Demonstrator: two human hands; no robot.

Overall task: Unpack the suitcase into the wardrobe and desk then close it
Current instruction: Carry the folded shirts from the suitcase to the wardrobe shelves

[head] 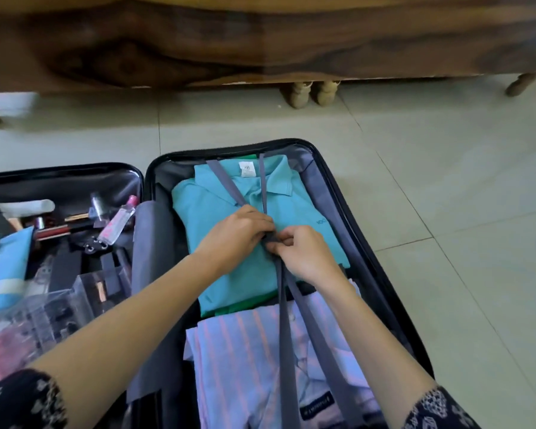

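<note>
Pinching at the middle of the packed half, both of your hands meet over the buckle [271, 239] where the grey straps [287, 308] cross. Your left hand [239, 232] comes in from the left with its fingers curled down onto the buckle. Your right hand [304, 252] closes on it from the right, thumb and fingertips pressed against the same dark piece. The buckle sits directly between your two grips, mostly hidden by your fingers, so you cannot tell whether it is fastened or apart.

The suitcase [229, 147] lies open flat on the tiled floor [446, 181], just in front of you. In its right half, a folded teal polo shirt [211, 218] lies right under your hands, with a green garment [229, 311] showing beneath its near edge. A striped shirt [235, 351] is packed nearer to you. Two straps run from the buckle up to the far rim and two run back toward you over the striped shirt.

The left half [59, 184] holds toiletries, among them a clear bottle with a pink cap [118, 224] and a clear plastic box [59, 301]. Beyond the suitcase stands dark wooden furniture [260, 41] on short legs, with a pair of shoes [310, 94] under it.
</note>
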